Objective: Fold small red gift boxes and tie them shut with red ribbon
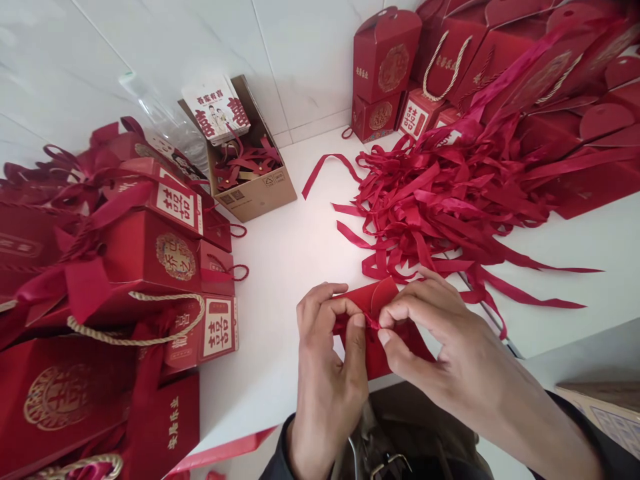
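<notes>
A red box stands at the white table's front edge, right in front of me. Over its top, my left hand pinches red ribbon between thumb and index finger. My right hand closes its thumb and index finger on the same ribbon, just to the right, so the fingertips nearly meet. Part of the box's top is hidden behind my fingers. Beyond my right hand lies a large tangled pile of red ribbons.
Decorated red gift boxes with rope handles crowd the left side. A cardboard box holding cards and dark red pieces stands by the tiled wall, beside clear plastic. More red boxes are stacked at the back right.
</notes>
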A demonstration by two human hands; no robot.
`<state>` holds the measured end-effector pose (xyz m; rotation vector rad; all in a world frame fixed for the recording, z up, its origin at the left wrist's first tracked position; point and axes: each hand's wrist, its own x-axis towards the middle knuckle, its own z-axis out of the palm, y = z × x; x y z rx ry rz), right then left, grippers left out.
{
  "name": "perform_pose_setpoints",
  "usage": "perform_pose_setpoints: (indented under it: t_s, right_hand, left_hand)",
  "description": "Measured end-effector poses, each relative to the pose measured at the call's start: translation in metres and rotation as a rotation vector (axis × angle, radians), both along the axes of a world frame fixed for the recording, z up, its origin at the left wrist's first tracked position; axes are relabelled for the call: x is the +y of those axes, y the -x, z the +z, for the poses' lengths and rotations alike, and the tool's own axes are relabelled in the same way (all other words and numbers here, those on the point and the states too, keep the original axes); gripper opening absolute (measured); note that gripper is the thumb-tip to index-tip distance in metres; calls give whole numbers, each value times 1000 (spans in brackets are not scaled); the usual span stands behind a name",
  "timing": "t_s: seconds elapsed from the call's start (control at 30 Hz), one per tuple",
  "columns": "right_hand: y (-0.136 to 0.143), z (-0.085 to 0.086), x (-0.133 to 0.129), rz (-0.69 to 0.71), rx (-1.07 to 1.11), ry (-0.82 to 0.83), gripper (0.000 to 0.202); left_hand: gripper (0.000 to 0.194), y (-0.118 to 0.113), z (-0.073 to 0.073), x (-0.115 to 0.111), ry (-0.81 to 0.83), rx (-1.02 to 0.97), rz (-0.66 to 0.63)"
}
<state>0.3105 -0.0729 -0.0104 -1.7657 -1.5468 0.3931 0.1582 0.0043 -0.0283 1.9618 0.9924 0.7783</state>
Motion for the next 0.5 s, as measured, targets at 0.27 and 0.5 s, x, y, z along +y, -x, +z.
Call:
perform_pose_setpoints:
  t_s: [0.27, 0.5]
  right_hand:
    - [-13, 5, -6, -11, -68, 9, 14]
    - [-16, 2, -5, 70, -114, 30, 12]
  left_hand:
    - [18, 0, 9, -13, -283, 93, 86]
    - [15, -10, 8, -16, -422, 219, 76]
